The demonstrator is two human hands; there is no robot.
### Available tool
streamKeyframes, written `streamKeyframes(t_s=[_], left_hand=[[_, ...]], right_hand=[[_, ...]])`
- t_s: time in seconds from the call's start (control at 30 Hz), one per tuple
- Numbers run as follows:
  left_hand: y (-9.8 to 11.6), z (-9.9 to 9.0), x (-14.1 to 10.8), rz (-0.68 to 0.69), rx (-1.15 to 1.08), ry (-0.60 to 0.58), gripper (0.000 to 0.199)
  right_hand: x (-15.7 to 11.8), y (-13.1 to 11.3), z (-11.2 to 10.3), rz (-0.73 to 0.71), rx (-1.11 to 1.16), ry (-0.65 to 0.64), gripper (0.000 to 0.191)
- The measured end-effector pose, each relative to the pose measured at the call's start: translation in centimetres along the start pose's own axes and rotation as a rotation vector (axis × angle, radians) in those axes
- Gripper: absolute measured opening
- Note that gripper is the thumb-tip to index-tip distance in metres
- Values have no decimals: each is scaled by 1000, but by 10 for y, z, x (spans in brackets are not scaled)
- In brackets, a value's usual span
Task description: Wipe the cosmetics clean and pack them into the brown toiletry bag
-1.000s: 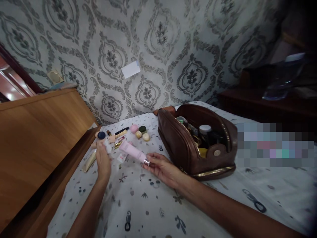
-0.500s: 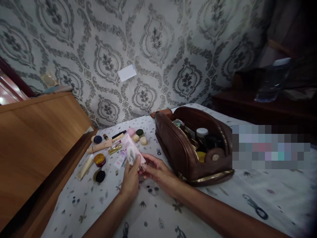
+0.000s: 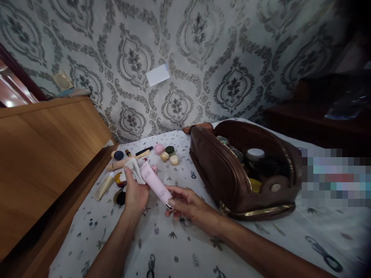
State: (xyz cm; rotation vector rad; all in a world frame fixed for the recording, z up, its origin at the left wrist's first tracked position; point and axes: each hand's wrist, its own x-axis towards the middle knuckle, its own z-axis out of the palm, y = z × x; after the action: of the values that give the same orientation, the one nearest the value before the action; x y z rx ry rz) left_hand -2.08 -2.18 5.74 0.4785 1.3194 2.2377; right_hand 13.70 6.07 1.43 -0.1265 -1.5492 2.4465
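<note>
A pink squeeze tube (image 3: 157, 183) with a silvery cap is pinched at its cap end by my right hand (image 3: 188, 206). My left hand (image 3: 136, 197) grips a whitish cloth (image 3: 135, 170) beside the tube's far end. Behind and left of the hands lie cosmetics: a cream tube (image 3: 104, 186), an amber jar (image 3: 119, 179) partly hidden by my left hand, a black round container (image 3: 119, 197), a pink sponge-like ball (image 3: 159, 148) and small jars (image 3: 174, 160). Right of my hands stands an unzipped brown toiletry bag (image 3: 216, 173) with a white-lidded jar (image 3: 255, 154) inside.
Patterned white sheet (image 3: 174, 247) covers the surface under everything. A wooden board (image 3: 49, 154) rises along the left edge, and a patterned wall (image 3: 197, 58) stands behind. At the far right is a dark ledge (image 3: 307, 123) bearing a clear plastic item.
My left hand and the cloth have moved left, away from the pink tube's middle, so more of the tube shows. My right hand still holds its cap end. The view has shifted slightly.
</note>
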Motion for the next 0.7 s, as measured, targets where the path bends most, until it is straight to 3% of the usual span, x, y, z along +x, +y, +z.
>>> streamKeyframes(t_s=[0.27, 0.4, 0.5, 0.7], left_hand=[[11, 8, -7, -108, -213, 101, 38], [12, 7, -7, -181, -234, 56, 40], [5, 5, -9, -160, -234, 5, 36], [-11, 7, -19, -183, -154, -116, 37]], right_hand=[[1, 1, 0, 38, 40, 10, 62], [-1, -1, 2, 45, 73, 3, 69], [-2, -3, 2, 38, 60, 11, 71], [4, 2, -3, -57, -35, 102, 66]])
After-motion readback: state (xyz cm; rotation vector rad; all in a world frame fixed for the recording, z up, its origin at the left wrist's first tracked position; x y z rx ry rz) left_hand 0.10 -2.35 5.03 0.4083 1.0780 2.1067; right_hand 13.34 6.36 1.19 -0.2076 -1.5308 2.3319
